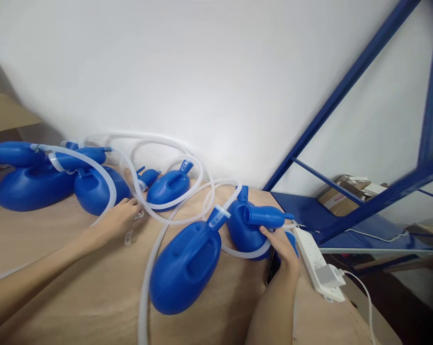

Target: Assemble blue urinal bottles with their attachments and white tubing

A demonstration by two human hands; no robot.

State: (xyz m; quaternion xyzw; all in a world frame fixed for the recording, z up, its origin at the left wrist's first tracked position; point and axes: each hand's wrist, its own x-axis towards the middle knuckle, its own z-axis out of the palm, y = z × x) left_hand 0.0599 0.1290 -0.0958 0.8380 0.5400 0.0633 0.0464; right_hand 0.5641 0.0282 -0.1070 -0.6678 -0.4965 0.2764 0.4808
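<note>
My right hand (pixel 279 242) is closed round a blue funnel (pixel 264 216), whose wide mouth points left and narrow spout right. Behind it stands a blue bottle (pixel 243 230). My left hand (pixel 124 215) has its fingers together at a small clear plastic piece (pixel 129 237) that hangs just above the table. In the middle a large blue bottle (pixel 185 268) lies tilted, with a clear fitting (pixel 219 215) at its neck. A translucent hose (pixel 173 221) loops between the bottles. Another blue bottle (pixel 169 188) sits behind, near a small blue part (pixel 149 177).
More blue bottles (pixel 32 188) with funnels and hoses stand on the left of the brown table (pixel 104 292). At the right lie a white power strip (pixel 315 261) with a plugged charger and a dark phone (pixel 273 266). A blue metal shelf (pixel 302 203) holds a cardboard box (pixel 336 201).
</note>
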